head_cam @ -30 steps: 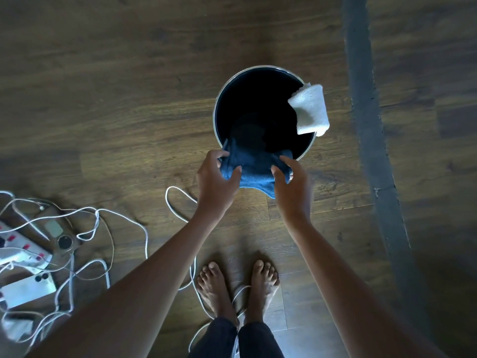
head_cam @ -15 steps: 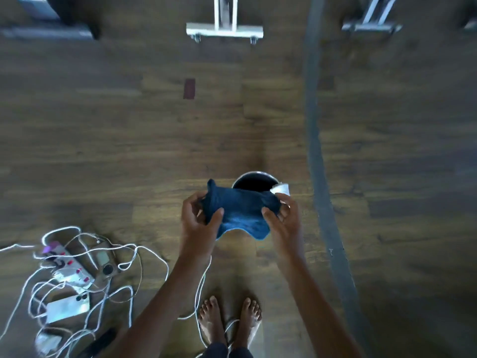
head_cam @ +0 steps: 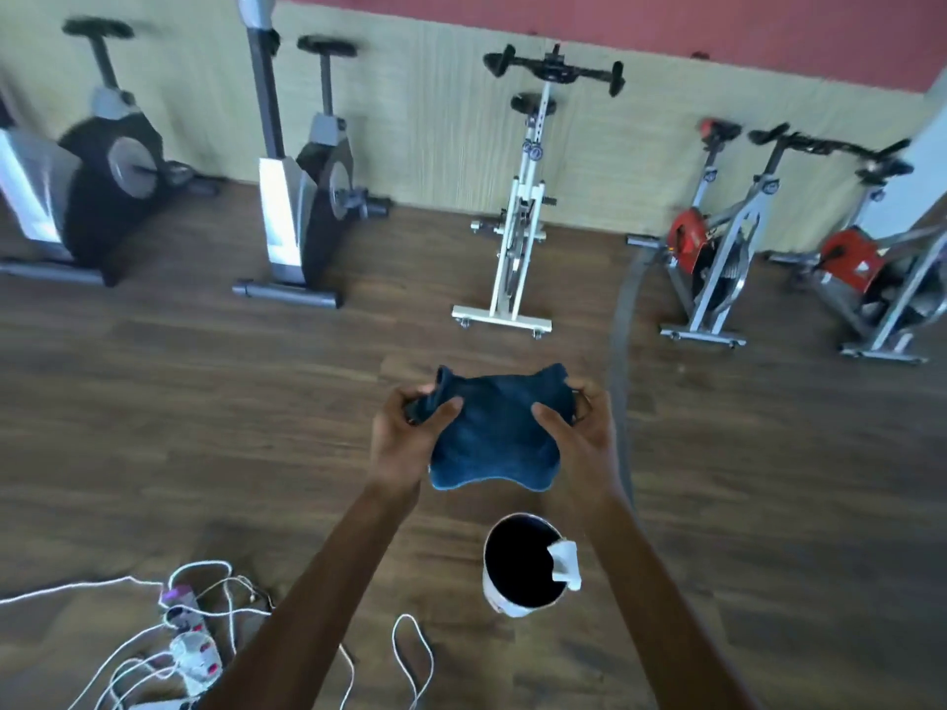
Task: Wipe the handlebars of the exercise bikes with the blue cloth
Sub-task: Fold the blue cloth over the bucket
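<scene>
Between both hands (head_cam: 499, 433), pinched at its far corners, the blue terry cloth (head_cam: 494, 438) hangs spread; fold it into a pad before reaching the white bike's black handlebars (head_cam: 553, 71).

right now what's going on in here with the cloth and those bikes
A person holds the blue cloth spread between the left hand and the right hand, fingers pinching its top corners. Nearer the person, a bucket stands on the floor with a white cloth draped over its rim. The white bike stands straight ahead among other exercise bikes; its handlebars are not yet touched.
</scene>
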A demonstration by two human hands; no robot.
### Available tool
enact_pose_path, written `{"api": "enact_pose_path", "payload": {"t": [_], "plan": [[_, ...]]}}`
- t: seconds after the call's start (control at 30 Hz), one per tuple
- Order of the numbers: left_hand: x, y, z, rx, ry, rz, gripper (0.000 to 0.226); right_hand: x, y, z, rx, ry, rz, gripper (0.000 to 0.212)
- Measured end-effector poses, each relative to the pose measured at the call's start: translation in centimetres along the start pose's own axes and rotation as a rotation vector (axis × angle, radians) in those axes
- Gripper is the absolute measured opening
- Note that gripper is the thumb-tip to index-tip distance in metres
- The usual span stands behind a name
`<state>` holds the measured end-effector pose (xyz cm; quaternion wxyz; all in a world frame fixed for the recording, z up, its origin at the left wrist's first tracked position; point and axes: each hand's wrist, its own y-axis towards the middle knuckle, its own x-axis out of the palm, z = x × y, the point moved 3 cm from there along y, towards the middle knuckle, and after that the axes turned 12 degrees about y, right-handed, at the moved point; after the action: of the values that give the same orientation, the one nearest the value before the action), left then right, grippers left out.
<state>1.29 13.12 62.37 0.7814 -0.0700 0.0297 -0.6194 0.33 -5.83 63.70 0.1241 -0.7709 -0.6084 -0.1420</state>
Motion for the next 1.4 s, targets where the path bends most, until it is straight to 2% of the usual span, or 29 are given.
{"api": "enact_pose_path", "payload": {"t": [0.1, 0.2, 0.33, 0.5, 0.63, 0.8, 0.97, 1.2, 1.4], "plan": [[-1.3, -0.6, 2.5, 0.123, -0.063, -0.007, 0.028, 1.4, -1.0, -2.0, -0.043, 0.003, -0.067, 0.033], [-2.0, -1.0, 3.5, 0.193, -0.189, -0.042, 0.033, 2.4, -1.5, -3.0, -0.047, 0.005, -0.044, 0.019], [-2.4, -0.9, 3.9, 0.203, -0.24, -0.141, 0.051, 3.3, -1.5, -3.5, -0.036, 0.037, 0.017, 0.029], [-2.8, -0.8, 3.8, 0.115, -0.16, -0.138, 0.038, 3.4, -1.0, -3.2, 0.003, 0.016, -0.018, 0.034], [-3.0, -0.4, 3.9, 0.069, -0.181, -0.141, 0.04, 3.5, -0.8, -3.1, 0.068, -0.005, -0.061, 0.014], [-3.2, 0.1, 3.4, 0.043, -0.182, -0.204, 0.038, 2.8, -0.4, -2.5, 0.113, -0.025, -0.108, 0.021], [-2.8, -0.1, 4.5, 0.077, -0.086, -0.184, 0.011, 1.9, 0.6, -3.6, 0.107, -0.038, -0.079, 0.008], [-0.9, 0.2, 6.0, 0.037, -0.074, -0.186, 0.01, 1.2, 2.0, -6.5, 0.056, -0.019, -0.055, 0.013], [0.7, -0.4, 7.3, 0.104, -0.092, -0.127, 0.015, 0.2, 1.8, -7.6, -0.026, -0.063, -0.018, 0.014]]}}
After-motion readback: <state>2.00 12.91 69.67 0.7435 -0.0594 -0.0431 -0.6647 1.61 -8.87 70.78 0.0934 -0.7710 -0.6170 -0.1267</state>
